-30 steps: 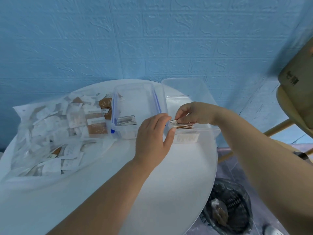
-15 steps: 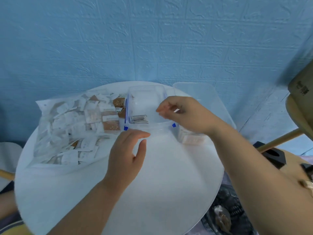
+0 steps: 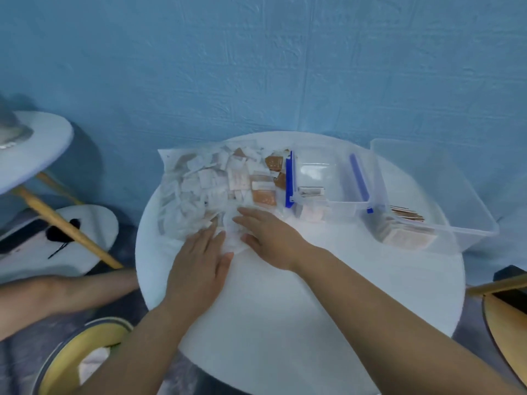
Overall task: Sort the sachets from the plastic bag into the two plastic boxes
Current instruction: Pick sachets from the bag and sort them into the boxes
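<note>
**Both hands flat on the sachet bag**

The clear, crinkled plastic bag point(image 3: 196, 192) lies mid-frame on the round white counter point(image 3: 328, 309), packed with flat white and brown sachets point(image 3: 236, 181). The left hand point(image 3: 199, 266) and right hand point(image 3: 269, 240) rest on its near edge, fingers straight and slightly spread, pinching nothing. Just right of the bag stands a small clear box point(image 3: 342, 201) with blue clips, holding a short stack point(image 3: 311, 191). Further right, a larger clear box point(image 3: 445, 195) holds brown and pale sachets in its near corner. A textured blue wall point(image 3: 256, 67) fills the upper frame.
</note>
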